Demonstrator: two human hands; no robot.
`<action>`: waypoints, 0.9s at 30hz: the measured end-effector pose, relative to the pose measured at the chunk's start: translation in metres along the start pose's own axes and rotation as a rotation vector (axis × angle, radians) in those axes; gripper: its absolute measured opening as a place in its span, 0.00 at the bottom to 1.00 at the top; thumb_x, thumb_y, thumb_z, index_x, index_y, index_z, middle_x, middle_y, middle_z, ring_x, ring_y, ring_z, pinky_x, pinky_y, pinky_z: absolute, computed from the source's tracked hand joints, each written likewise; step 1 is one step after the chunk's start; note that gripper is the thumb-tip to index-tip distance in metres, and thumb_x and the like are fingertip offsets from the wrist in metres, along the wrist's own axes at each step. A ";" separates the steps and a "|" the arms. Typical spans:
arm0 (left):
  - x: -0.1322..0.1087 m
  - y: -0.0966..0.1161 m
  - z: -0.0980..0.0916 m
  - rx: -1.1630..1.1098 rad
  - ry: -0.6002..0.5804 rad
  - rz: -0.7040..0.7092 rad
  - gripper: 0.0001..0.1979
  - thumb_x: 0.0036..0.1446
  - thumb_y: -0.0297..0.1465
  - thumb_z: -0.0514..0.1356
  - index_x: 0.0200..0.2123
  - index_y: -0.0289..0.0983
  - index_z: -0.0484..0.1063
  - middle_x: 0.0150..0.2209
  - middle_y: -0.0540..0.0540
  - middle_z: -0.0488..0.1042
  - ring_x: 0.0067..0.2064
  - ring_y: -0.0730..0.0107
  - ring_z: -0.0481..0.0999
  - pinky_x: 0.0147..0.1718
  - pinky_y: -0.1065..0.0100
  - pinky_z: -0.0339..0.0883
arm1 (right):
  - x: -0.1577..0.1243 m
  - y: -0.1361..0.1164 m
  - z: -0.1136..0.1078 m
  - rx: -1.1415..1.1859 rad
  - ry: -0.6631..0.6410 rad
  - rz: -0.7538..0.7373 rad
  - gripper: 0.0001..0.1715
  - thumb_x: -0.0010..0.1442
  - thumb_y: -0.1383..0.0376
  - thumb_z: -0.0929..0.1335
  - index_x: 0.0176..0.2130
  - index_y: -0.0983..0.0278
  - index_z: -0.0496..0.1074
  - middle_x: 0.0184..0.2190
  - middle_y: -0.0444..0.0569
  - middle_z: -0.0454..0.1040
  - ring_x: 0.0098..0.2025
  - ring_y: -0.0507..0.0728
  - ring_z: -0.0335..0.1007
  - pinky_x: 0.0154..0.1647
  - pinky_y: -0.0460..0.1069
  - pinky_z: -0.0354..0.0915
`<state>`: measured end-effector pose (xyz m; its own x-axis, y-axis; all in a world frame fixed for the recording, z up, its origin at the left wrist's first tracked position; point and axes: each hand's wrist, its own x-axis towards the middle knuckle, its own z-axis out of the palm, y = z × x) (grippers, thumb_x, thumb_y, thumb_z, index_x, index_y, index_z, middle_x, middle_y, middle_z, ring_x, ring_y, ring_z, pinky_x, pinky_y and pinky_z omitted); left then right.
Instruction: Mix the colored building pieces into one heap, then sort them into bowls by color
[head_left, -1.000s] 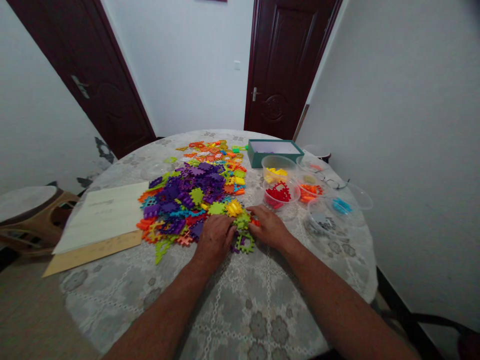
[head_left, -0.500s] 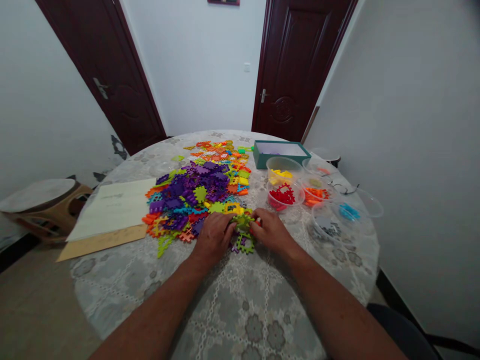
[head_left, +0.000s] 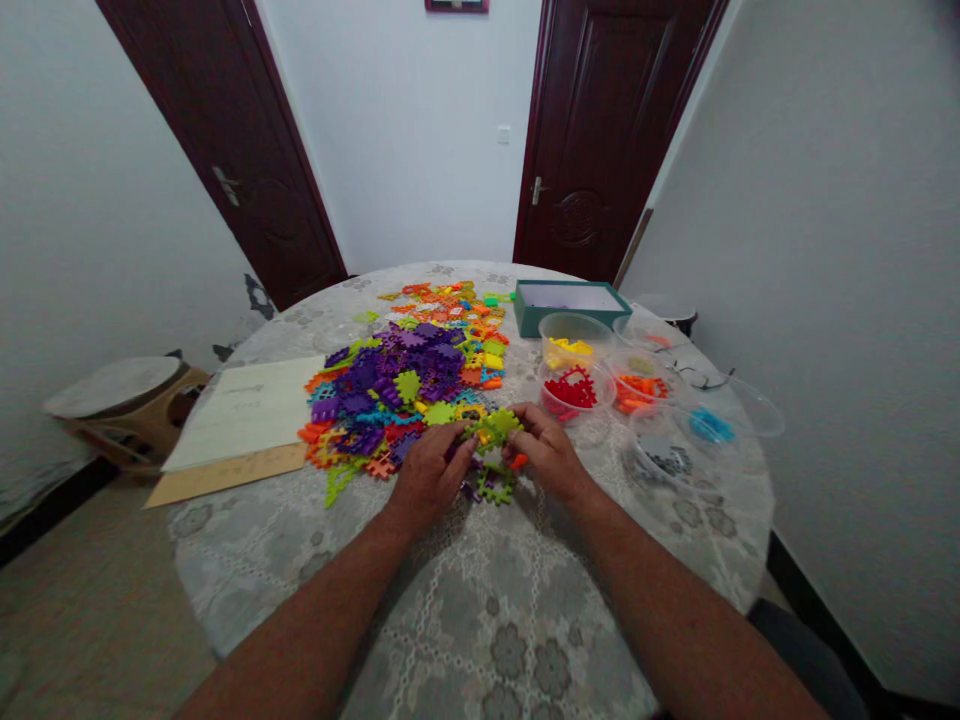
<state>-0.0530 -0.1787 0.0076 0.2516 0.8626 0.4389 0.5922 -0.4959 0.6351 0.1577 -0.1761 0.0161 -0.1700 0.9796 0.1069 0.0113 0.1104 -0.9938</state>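
A heap of flat plastic interlocking pieces [head_left: 405, 385] in purple, orange, green and yellow covers the middle of the round table [head_left: 480, 620]. At its near edge my left hand [head_left: 429, 475] and my right hand [head_left: 545, 452] pinch the same lime-green pieces [head_left: 495, 428] between them, lifted a little off the cloth. Another green piece [head_left: 495, 488] lies on the table just below the hands. An orange piece [head_left: 519, 461] shows under my right fingers.
Clear bowls stand to the right: yellow pieces [head_left: 574, 338], red pieces [head_left: 576, 390], orange pieces [head_left: 639, 385], blue pieces [head_left: 709, 427], dark pieces [head_left: 664, 455]. A teal box [head_left: 574, 302] sits behind them. Paper sheets and cardboard [head_left: 244, 415] lie left. A stool [head_left: 120, 395] stands beside the table.
Both hands have closed on the lime-green pieces and raised them slightly. The camera has tilted so the table sits lower in view.
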 end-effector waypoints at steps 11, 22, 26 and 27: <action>-0.009 0.005 0.004 0.228 -0.311 0.290 0.35 0.59 0.42 0.70 0.66 0.40 0.67 0.59 0.36 0.76 0.62 0.45 0.72 0.63 0.42 0.64 | 0.008 -0.013 -0.030 -0.144 0.261 -0.097 0.12 0.59 0.60 0.70 0.43 0.60 0.69 0.27 0.38 0.69 0.26 0.52 0.65 0.28 0.47 0.61; -0.006 -0.006 0.010 0.243 -0.199 0.271 0.40 0.60 0.43 0.70 0.70 0.39 0.60 0.60 0.33 0.74 0.61 0.45 0.73 0.61 0.43 0.68 | 0.009 -0.011 -0.039 -0.010 0.064 0.078 0.22 0.57 0.55 0.72 0.48 0.61 0.72 0.28 0.38 0.73 0.21 0.49 0.64 0.21 0.45 0.61; -0.007 -0.011 0.012 0.213 -0.087 0.194 0.45 0.61 0.40 0.70 0.74 0.41 0.51 0.63 0.32 0.72 0.62 0.46 0.74 0.60 0.46 0.70 | 0.005 -0.013 -0.034 -0.038 -0.041 0.180 0.20 0.57 0.56 0.72 0.47 0.62 0.74 0.28 0.40 0.74 0.20 0.49 0.64 0.19 0.44 0.60; -0.007 -0.011 0.013 0.220 -0.073 0.191 0.46 0.61 0.40 0.70 0.75 0.41 0.50 0.63 0.32 0.71 0.62 0.46 0.74 0.60 0.46 0.70 | 0.004 -0.012 -0.031 -0.061 -0.063 0.202 0.20 0.58 0.56 0.71 0.47 0.63 0.75 0.28 0.40 0.74 0.20 0.49 0.65 0.19 0.44 0.60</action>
<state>-0.0514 -0.1783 -0.0102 0.4237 0.7649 0.4852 0.6785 -0.6229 0.3894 0.1872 -0.1679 0.0294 -0.2199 0.9706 -0.0979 0.1102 -0.0750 -0.9911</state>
